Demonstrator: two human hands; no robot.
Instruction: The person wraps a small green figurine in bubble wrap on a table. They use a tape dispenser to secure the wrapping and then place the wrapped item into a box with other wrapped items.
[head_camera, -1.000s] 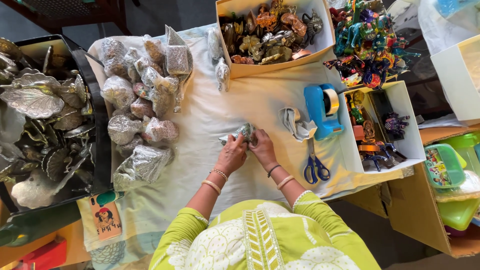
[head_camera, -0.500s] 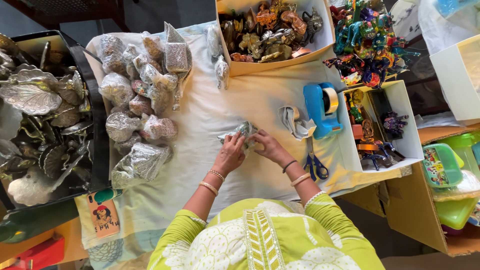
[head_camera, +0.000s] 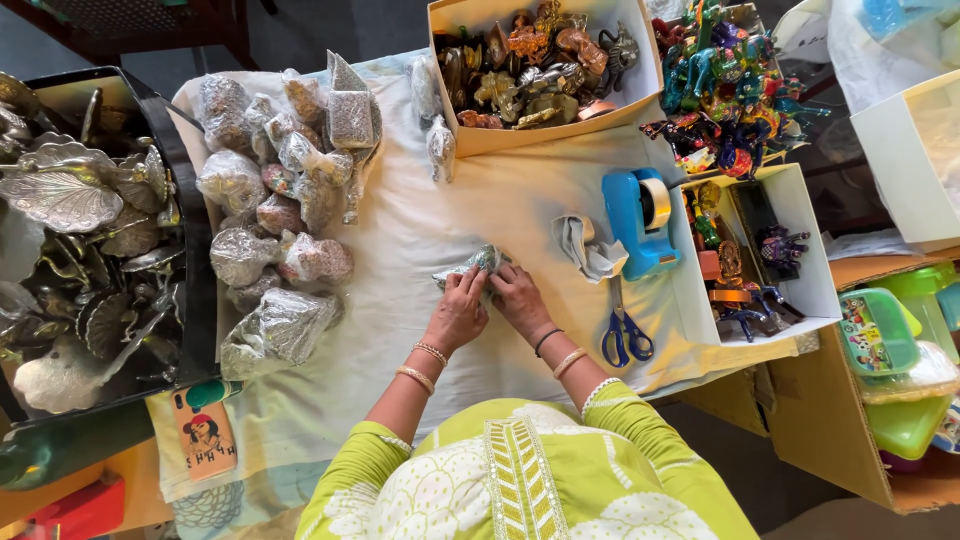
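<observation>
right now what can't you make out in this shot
Head view only:
- Small wrapped item: the left hand and right hand cover most of it, and clear wrap hides what is inside.
- Tray of silver leaf dishes: cut off by the left edge.
- Green plastic boxes: cut off by the right edge.

A small figurine wrapped in crinkled clear plastic (head_camera: 470, 268), glinting silvery-green, lies on the white cloth of my counter (head_camera: 500, 200), pressed at its near edge under the fingertips of both my hands, its far end poking out.
</observation>
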